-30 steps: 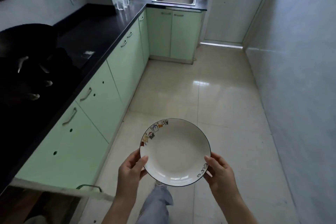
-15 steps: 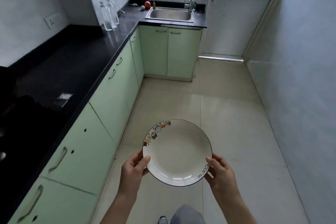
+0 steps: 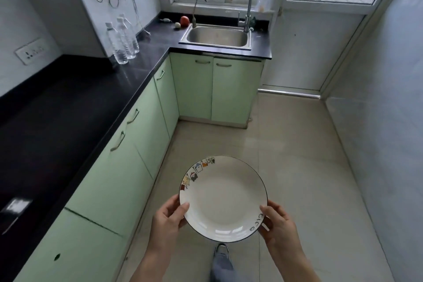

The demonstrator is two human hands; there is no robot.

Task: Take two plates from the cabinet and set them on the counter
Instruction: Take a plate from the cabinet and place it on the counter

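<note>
A white plate point(image 3: 223, 199) with a thin dark rim and small coloured drawings on its upper left edge hangs level over the tiled floor. My left hand point(image 3: 168, 221) grips its left edge, thumb on top. My right hand point(image 3: 275, 224) grips its right edge beside some lettering. Only one plate shows from above; I cannot tell if another lies under it. The black counter point(image 3: 68, 107) runs along my left, above pale green cabinets point(image 3: 128, 167) with closed doors.
Three water bottles point(image 3: 123, 40) stand at the counter's far corner. A steel sink point(image 3: 216, 36) with taps sits under the window, a red fruit point(image 3: 184, 20) beside it. A white wall point(image 3: 377, 121) bounds the narrow floor on the right. My foot point(image 3: 220, 252) shows below the plate.
My view has travelled forward along the counter toward the sink; the dark stove and the open cabinet at lower left have dropped out of sight. Both hands keep the same hold on the plate.
</note>
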